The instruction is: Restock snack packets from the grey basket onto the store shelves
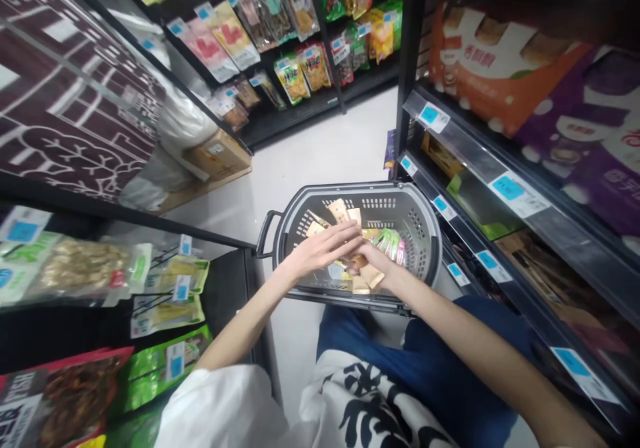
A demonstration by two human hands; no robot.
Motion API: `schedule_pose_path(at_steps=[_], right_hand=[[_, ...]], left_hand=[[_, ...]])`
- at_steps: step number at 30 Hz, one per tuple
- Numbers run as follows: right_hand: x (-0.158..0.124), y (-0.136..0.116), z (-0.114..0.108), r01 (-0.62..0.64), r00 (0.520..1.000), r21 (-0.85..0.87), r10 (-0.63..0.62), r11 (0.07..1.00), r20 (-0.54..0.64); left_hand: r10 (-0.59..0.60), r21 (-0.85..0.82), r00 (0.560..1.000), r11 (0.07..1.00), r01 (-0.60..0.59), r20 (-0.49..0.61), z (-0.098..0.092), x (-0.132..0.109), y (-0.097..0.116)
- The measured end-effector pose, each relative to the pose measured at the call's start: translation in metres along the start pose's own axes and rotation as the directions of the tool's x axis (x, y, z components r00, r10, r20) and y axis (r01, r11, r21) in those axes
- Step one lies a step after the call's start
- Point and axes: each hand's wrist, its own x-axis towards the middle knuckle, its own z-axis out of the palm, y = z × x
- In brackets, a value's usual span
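A grey plastic shopping basket point(425, 225) sits on the pale floor in front of my knees, holding several small tan and green snack packets point(345, 213). Both my hands reach into it. My left hand point(325, 248) lies over the packets with its fingers stretched out flat. My right hand point(375, 261) is below it, fingers curled around a bunch of small tan packets point(367, 278). The two hands touch at the fingers.
Shelves with snack bags point(90, 268) stand at my left; shelves with blue price tags point(507, 188) and large orange and purple packs run along my right. More hanging bags point(300, 68) fill the far shelf. A cardboard box point(217, 155) sits on the floor at left.
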Motion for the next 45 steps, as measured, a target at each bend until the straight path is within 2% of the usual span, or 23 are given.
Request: schedule_pose_path(at_steps=[3, 7, 9, 11, 14, 17, 19, 22, 24, 25, 26, 27, 28, 29, 30, 31, 32, 33, 34, 36, 42, 43, 45], right_hand=[[-0.005, -0.011, -0.005, -0.018, 0.997, 0.123, 0.009, 0.992, 0.074], [-0.012, -0.026, -0.014, -0.037, 0.985, 0.099, 0.02, 0.994, 0.172], [-0.012, -0.03, -0.019, 0.004, 0.986, 0.131, -0.025, 0.991, 0.163], [-0.009, -0.032, -0.021, 0.047, 0.992, 0.185, -0.067, 0.982, 0.104], [-0.001, -0.027, -0.02, 0.051, 0.999, 0.198, -0.053, 0.979, 0.006], [0.002, -0.017, -0.011, -0.045, 0.999, 0.135, 0.044, 0.99, 0.009], [0.002, -0.013, -0.006, -0.098, 0.995, 0.079, 0.097, 0.992, 0.025], [0.001, -0.013, -0.006, -0.109, 0.994, 0.05, 0.11, 0.993, -0.021], [-0.001, -0.016, -0.008, -0.108, 0.991, 0.069, 0.113, 0.992, -0.069], [-0.002, -0.017, -0.009, -0.081, 0.992, 0.08, 0.089, 0.993, -0.091], [-0.003, -0.017, -0.009, -0.029, 0.993, 0.088, 0.038, 0.996, -0.108], [-0.004, -0.017, -0.009, 0.046, 0.993, 0.088, -0.036, 0.995, -0.112], [-0.005, -0.016, -0.007, 0.131, 0.987, 0.076, -0.123, 0.988, -0.107], [-0.006, -0.014, -0.005, 0.205, 0.975, 0.05, -0.2, 0.978, -0.093], [-0.006, -0.011, -0.003, 0.262, 0.963, 0.01, -0.26, 0.965, -0.071], [-0.005, -0.007, -0.001, 0.296, 0.954, -0.039, -0.297, 0.954, -0.046], [-0.004, -0.004, 0.001, 0.313, 0.948, -0.089, -0.316, 0.946, -0.03], [-0.002, -0.001, 0.002, 0.318, 0.946, -0.134, -0.325, 0.938, -0.026], [-0.001, 0.002, 0.003, 0.318, 0.944, -0.17, -0.328, 0.933, -0.03], [0.001, 0.003, 0.004, 0.301, 0.946, -0.187, -0.317, 0.935, -0.061], [0.005, -0.009, -0.005, 0.26, 0.954, 0.024, -0.253, 0.965, -0.162], [0.006, -0.009, -0.007, 0.267, 0.952, 0.021, -0.261, 0.963, -0.161], [0.01, -0.008, -0.011, 0.276, 0.95, -0.015, -0.275, 0.961, -0.147]], left_hand=[[-0.002, 0.004, 0.998, 1.0, 0.003, -0.056, -0.006, -0.006, -0.006], [-0.116, 0.05, 0.98, 0.991, 0.126, -0.163, -0.031, -0.025, -0.024], [-0.165, 0.088, 0.958, 0.978, 0.19, -0.233, -0.044, -0.035, -0.029], [-0.148, 0.123, 0.962, 0.976, 0.179, -0.229, -0.05, -0.037, -0.024], [0.037, 0.132, 0.996, 0.991, -0.026, -0.084, -0.035, -0.023, -0.003], [0.265, 0.075, 0.963, 0.961, -0.268, 0.043, -0.004, 0.002, 0.022], [0.315, 0.026, 0.946, 0.948, -0.317, 0.076, 0.012, 0.016, 0.032], [0.321, -0.052, 0.947, 0.946, -0.32, 0.008, 0.019, 0.025, 0.036], [0.253, -0.121, 0.953, 0.954, -0.274, -0.165, 0.017, 0.023, 0.034], [0.127, -0.164, 0.948, 0.97, -0.181, -0.291, 0.016, 0.021, 0.032], [-0.077, -0.234, 0.91, 0.972, -0.022, -0.408, 0.014, 0.019, 0.031], [-0.334, -0.349, 0.813, 0.921, 0.173, -0.477, 0.014, 0.017, 0.028], [-0.588, -0.503, 0.668, 0.789, 0.352, -0.456, 0.013, 0.017, 0.026], [-0.792, -0.663, 0.514, 0.582, 0.471, -0.329, 0.014, 0.017, 0.023], [-0.91, -0.788, 0.396, 0.33, 0.519, -0.121, 0.015, 0.018, 0.02], [-0.938, -0.859, 0.332, 0.087, 0.505, 0.1, 0.017, 0.02, 0.018], [-0.91, -0.884, 0.313, -0.108, 0.454, 0.272, 0.019, 0.022, 0.017], [-0.876, -0.888, 0.307, -0.241, 0.392, 0.373, 0.021, 0.024, 0.016], [-0.861, -0.889, 0.296, -0.313, 0.333, 0.414, 0.023, 0.026, 0.016], [-0.889, -0.913, 0.249, -0.326, 0.245, 0.384, 0.026, 0.028, 0.016], [-0.949, -0.955, 0.138, -0.269, 0.126, 0.285, 0.02, 0.026, 0.008], [-0.949, -0.956, 0.143, -0.262, 0.136, 0.28, 0.018, 0.026, 0.005], [-0.933, -0.947, 0.197, -0.268, 0.178, 0.301, 0.016, 0.026, 0.001]])
